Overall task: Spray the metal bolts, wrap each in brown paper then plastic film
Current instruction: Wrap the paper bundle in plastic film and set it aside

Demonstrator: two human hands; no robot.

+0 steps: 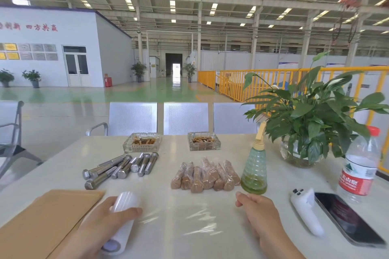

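The pale, glossy counter (pixel 69 151) spreads wide beyond both hands, with bare surface to the far left and perforated metal chairs (pixel 186 118) behind its far edge. Under the left wrist lies a flat stack of brown paper (pixel 42 221), matte and square-cornered, reaching the near edge. Between the hands a sheet of clear plastic film (pixel 189 218) is drawn out flat on the counter, showing only as wrinkled glints. The left hand (pixel 101 223) grips the white roll of film (pixel 122 214), fingers (pixel 130 211) curled over its smooth cylinder; the right hand (pixel 256 210) pinches the free end of the sheet between thumb and bent fingers. Beyond the left fingers lies a loose heap of bare metal bolts (pixel 120 167), shiny, threaded, with hexagonal heads. Beyond the gap between the hands sits a tight row of wrapped bolts (pixel 205 174), brown under crinkled film. Just past the right fingers stands a ribbed green spray bottle (pixel 254 172), cone-shaped, with yellowish liquid low inside. Farther right are a leafy plant in a glass bowl (pixel 303 153), a water bottle (pixel 360 168), a dark phone (pixel 347 218) and a white remote-like device (pixel 305 210) touching it. Two glass ashtrays (pixel 142 142) sit near the far edge.
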